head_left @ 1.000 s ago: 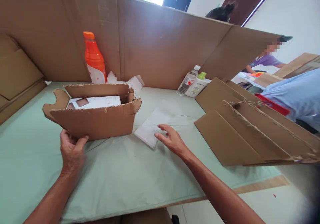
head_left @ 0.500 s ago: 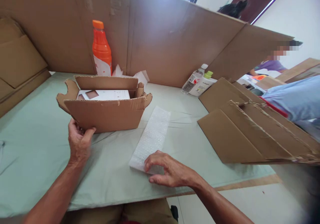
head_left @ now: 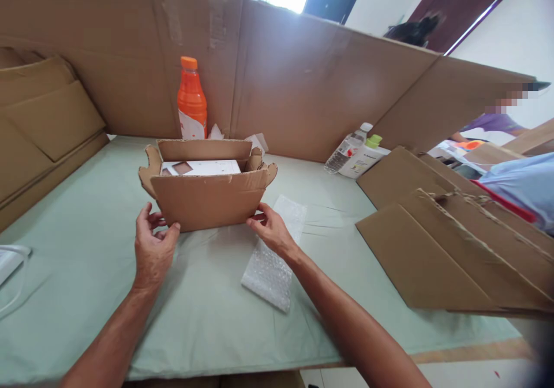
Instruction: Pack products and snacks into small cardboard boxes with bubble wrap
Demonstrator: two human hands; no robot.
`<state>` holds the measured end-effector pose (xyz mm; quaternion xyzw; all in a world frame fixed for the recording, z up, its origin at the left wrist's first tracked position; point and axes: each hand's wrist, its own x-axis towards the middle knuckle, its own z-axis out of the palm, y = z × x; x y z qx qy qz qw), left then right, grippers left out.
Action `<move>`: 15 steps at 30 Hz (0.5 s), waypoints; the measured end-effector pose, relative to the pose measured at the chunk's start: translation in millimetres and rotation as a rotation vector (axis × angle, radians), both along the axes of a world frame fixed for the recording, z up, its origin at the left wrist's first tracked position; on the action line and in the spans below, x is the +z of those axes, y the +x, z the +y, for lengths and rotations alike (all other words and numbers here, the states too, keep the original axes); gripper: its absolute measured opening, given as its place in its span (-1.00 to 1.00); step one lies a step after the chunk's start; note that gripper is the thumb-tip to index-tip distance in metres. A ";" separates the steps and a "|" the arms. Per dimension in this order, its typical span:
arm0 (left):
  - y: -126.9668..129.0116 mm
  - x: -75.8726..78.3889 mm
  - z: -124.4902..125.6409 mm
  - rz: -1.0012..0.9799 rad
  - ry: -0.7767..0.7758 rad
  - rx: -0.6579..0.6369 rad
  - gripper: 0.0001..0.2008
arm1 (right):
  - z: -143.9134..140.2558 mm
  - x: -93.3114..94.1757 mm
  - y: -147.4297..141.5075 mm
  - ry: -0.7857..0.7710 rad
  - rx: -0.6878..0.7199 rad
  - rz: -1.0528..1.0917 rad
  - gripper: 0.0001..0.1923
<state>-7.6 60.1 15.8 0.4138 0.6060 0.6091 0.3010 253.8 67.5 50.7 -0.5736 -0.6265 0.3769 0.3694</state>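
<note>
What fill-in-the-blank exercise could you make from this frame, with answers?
1. The left hand and right hand touch the open cardboard box, which holds a mostly ____ item.
2. The tall bottle behind the box has an ____ cap.
3. The bubble wrap lies nearer the ____ hand.
Missing words: white; orange; right.

There are 3 capped bottles (head_left: 193, 98), 1 hand-held cardboard box (head_left: 208, 204), 1 white box (head_left: 214, 167) and 1 bubble-wrap strip (head_left: 269, 275)

Single head-worn view, facing forward and down over near tabletop (head_left: 208, 307) toward cardboard partition (head_left: 294, 88)
</note>
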 end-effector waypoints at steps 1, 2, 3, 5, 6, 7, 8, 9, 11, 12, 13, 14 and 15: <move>1.5 -1.3 2.3 -0.053 0.009 -0.037 -0.10 | 5.9 0.2 2.0 0.006 -0.011 0.008 -0.50; 2.9 -2.7 3.9 -0.102 0.017 -0.079 -0.08 | 10.0 1.1 6.4 0.015 -0.031 0.011 -0.49; 4.1 -4.0 4.7 -0.141 0.022 -0.118 -0.06 | 11.2 2.5 12.9 0.024 -0.057 0.002 -0.48; 5.1 -6.2 4.1 -0.168 0.019 -0.166 -0.03 | 2.9 6.1 29.4 0.041 -0.119 -0.068 -0.50; 4.8 -7.3 2.9 -0.157 0.009 -0.167 -0.04 | -7.3 7.7 37.9 0.042 -0.137 -0.126 -0.53; 3.9 -8.4 1.3 -0.131 0.000 -0.152 -0.05 | -21.3 8.6 45.5 0.037 -0.131 -0.190 -0.57; 2.7 -9.5 -0.7 -0.095 -0.003 -0.127 -0.08 | -38.2 8.7 51.3 0.029 -0.103 -0.254 -0.60; 1.4 -10.4 -2.8 -0.050 0.005 -0.098 -0.11 | -56.9 7.6 54.8 0.023 -0.065 -0.319 -0.61; -0.1 -10.6 -8.1 0.054 0.050 -0.050 -0.18 | -94.2 1.4 54.3 0.034 -0.002 -0.448 -0.61; 0.3 -9.4 -11.5 0.111 0.073 -0.036 -0.23 | -110.2 -3.3 50.7 0.056 0.015 -0.502 -0.64; 1.7 -7.1 -15.9 0.172 0.085 -0.028 -0.30 | -123.2 -8.4 45.7 0.086 0.025 -0.543 -0.70; 4.1 -3.7 -21.3 0.239 0.081 -0.030 -0.37 | -133.0 -13.3 40.1 0.117 0.029 -0.566 -0.77; 7.1 0.8 -28.1 0.312 0.069 -0.052 -0.43 | -139.8 -17.3 34.7 0.144 0.034 -0.570 -0.84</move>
